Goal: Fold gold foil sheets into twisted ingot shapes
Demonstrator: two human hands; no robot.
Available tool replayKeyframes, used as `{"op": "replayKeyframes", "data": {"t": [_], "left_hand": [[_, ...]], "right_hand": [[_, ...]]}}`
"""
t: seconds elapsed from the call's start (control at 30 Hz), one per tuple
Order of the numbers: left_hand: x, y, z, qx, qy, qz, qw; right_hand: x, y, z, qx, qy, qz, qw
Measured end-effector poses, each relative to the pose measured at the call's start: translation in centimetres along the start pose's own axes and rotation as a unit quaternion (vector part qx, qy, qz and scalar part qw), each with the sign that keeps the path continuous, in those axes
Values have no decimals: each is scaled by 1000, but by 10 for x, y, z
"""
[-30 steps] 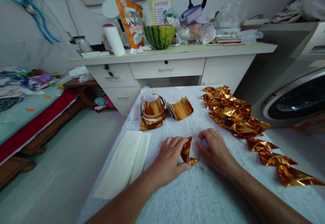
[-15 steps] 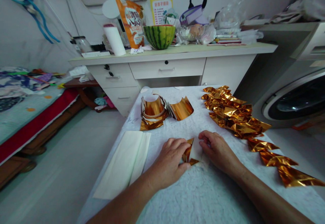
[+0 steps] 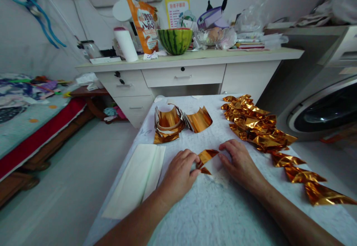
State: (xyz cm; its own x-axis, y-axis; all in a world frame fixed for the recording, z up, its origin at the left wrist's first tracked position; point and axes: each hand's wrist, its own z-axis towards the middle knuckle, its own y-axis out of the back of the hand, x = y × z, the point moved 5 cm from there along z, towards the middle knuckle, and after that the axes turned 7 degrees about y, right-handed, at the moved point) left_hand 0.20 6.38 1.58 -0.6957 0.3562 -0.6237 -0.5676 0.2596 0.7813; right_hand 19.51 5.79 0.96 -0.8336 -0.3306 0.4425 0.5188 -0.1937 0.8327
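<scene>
A small piece of gold foil paper, partly folded with a pointed flap, lies between my two hands on the cloth-covered table. My left hand pinches its left end between thumb and fingers. At the foil's upper right tip, the thumb and forefinger of my right hand close on the point. Behind them stand curled gold foil sheets, with a smaller curled stack beside. To the right runs a long pile of twisted gold foil pieces.
Folded whitish paper lies on the table left of my hands. A desk against the wall holds a cut watermelon, an orange pouch and a white roll. A washing machine stands right, a bed left.
My left hand has shifted slightly left with the foil. Its upper flap has swung out to the right, and its tip now meets my right fingertips.
</scene>
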Motion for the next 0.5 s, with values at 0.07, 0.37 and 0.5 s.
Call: {"op": "replayKeyframes", "data": {"t": [0.07, 0.37, 0.5], "left_hand": [[-2, -2, 0, 8, -11, 5, 1000], [-10, -5, -1, 38, -49, 33, 998], [-9, -7, 0, 32, -49, 23, 998]], "right_hand": [[1, -2, 0, -5, 18, 10, 1000], [5, -5, 2, 75, 20, 72, 994], [4, -6, 1, 89, 0, 53, 995]]}}
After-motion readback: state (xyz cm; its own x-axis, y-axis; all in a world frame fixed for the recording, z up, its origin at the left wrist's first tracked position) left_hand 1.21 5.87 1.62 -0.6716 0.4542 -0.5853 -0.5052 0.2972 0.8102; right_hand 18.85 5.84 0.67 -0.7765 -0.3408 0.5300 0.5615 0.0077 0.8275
